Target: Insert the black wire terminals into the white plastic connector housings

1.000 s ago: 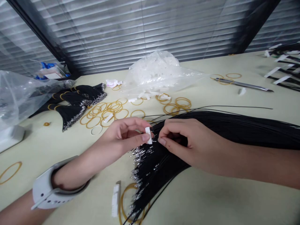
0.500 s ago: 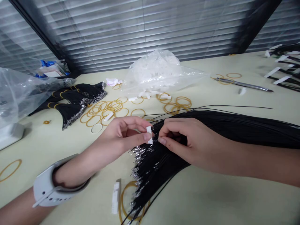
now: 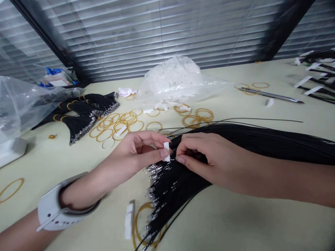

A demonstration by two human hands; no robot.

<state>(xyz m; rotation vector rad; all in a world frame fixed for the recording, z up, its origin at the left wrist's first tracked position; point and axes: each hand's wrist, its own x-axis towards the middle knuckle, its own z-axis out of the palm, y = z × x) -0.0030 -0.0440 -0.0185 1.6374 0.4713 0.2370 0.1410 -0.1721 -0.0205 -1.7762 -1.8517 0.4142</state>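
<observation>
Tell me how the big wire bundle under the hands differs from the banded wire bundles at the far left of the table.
The big wire bundle is one wide, loose fan, while the banded wire bundles are smaller, tighter bunches. The banded bundles have rubber bands around them; the big bundle shows none. The right hand has its fingers in the big bundle, while no hand touches the banded ones. Both are black wires with silver tips.

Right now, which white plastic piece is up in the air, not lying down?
The white plastic connector pinched in the left hand. The others, like the one beside the black wires, lie on the table.
</observation>
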